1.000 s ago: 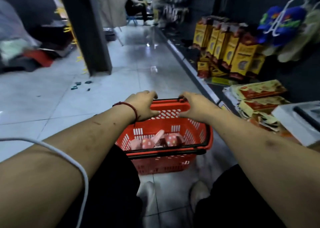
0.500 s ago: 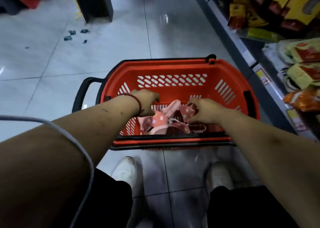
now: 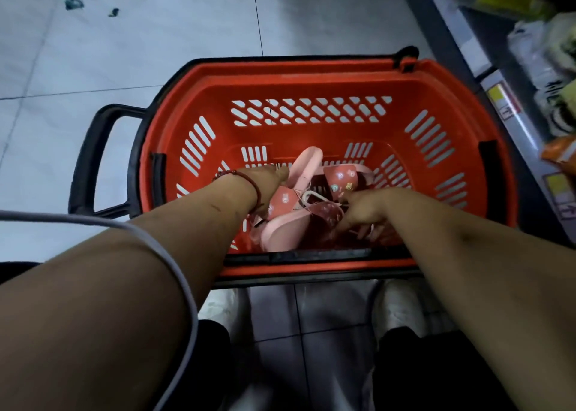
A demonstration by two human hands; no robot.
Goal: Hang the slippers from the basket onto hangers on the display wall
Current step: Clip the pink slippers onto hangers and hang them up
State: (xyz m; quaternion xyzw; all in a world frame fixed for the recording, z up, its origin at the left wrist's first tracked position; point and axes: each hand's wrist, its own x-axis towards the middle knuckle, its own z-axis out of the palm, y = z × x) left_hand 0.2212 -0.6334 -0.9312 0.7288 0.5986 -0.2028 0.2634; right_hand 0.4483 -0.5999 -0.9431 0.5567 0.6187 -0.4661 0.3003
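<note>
Since a second ago you have let go of the rim and bent closer; both hands have gone down into the red basket (image 3: 311, 76), which now fills the head view.

Your left hand (image 3: 265, 181) lies on the upturned pale sole of one of the pink slippers (image 3: 290, 220); whether its fingers have closed on anything you cannot tell from here. Your right hand (image 3: 364, 208) has its fingers spread and curled down into the tangle near the basket's near wall, with nothing clearly pinched.

The slippers sit in a heap on the basket floor, tied with a white loop (image 3: 313, 194). They look light, soft foam, bendy and not fragile. Take a pair by the printed strap, or by the loop if it joins them.

The black handle (image 3: 93, 161) hangs out to the left, clear of you. The shelf edge (image 3: 505, 98) crowds the basket's right side, so lift straight up. The display wall and hangers are out of sight.
</note>
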